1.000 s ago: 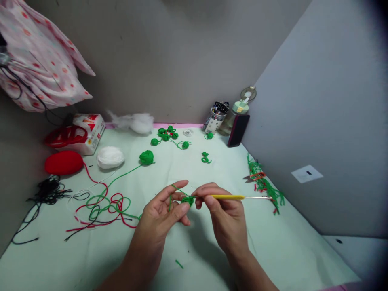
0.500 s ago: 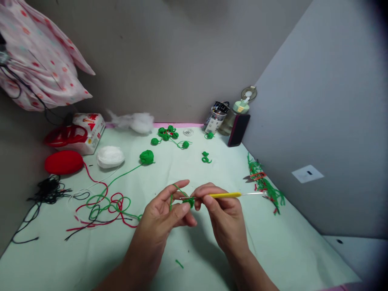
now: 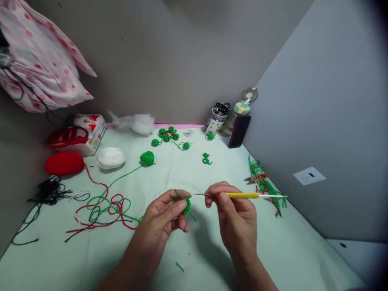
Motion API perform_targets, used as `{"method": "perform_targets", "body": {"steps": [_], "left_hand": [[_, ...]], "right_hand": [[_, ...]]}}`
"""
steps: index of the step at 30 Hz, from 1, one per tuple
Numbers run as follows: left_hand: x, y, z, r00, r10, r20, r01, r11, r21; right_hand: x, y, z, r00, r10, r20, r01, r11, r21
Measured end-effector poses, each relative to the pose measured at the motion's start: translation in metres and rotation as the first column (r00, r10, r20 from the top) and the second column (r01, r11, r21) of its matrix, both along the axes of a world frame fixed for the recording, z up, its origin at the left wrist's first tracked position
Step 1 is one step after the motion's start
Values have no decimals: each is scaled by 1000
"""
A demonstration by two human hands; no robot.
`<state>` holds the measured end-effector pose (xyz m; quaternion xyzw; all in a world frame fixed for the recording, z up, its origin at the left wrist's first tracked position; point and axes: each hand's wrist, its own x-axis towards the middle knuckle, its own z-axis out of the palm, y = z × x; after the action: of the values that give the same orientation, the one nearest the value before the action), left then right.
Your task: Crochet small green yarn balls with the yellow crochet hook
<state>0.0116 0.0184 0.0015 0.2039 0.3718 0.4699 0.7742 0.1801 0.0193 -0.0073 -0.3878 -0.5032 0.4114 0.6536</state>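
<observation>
Between thumb and fingers, my left hand (image 3: 165, 212) pinches a small green crochet piece (image 3: 187, 205), with a short yarn tail hanging below it. Working yarn loops over the left index finger. My right hand (image 3: 233, 212) grips a crochet hook (image 3: 242, 195) by its yellow handle, both metal ends showing. Its left tip is apart from the green piece, a small gap to the right of it. A green yarn ball (image 3: 147, 158) sits beyond my left hand, its strand running down to a tangle of loose yarn (image 3: 117, 206) beside my left wrist.
Red yarn (image 3: 64, 163), white yarn (image 3: 110, 157) and black yarn (image 3: 50, 190) lie left. Several small green crochet balls (image 3: 166, 135) sit at the back near white stuffing (image 3: 141, 123). Orange-handled snips (image 3: 257, 178) rest on yarn scraps (image 3: 269, 194) at right. A phone (image 3: 239, 131) leans against a bottle (image 3: 228, 122).
My right hand has moved right with the crochet hook, whose tip has come away from the green piece. My left fingers have closed in and turned the piece, showing its tail.
</observation>
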Motion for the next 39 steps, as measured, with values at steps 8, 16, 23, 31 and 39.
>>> {"method": "perform_targets", "body": {"steps": [8, 16, 23, 31, 39], "left_hand": [[0, -1, 1, 1000, -8, 15, 8, 1000, 0], [0, 0, 0, 1000, 13, 8, -13, 1000, -2], [2, -1, 0, 999, 20, -27, -20, 1000, -1], [2, -4, -3, 988, 34, -153, -21, 996, 87], [5, -5, 0, 994, -16, -107, 27, 994, 102]], "right_hand": [[-2, -3, 0, 996, 69, 63, -70, 998, 0], [0, -2, -2, 995, 50, 84, -50, 999, -2], [-1, -3, 0, 989, 22, 144, -30, 998, 52], [-4, -9, 7, 939, -78, 334, 13, 981, 194], [-7, -7, 3, 974, 42, 225, -65, 994, 92]]}}
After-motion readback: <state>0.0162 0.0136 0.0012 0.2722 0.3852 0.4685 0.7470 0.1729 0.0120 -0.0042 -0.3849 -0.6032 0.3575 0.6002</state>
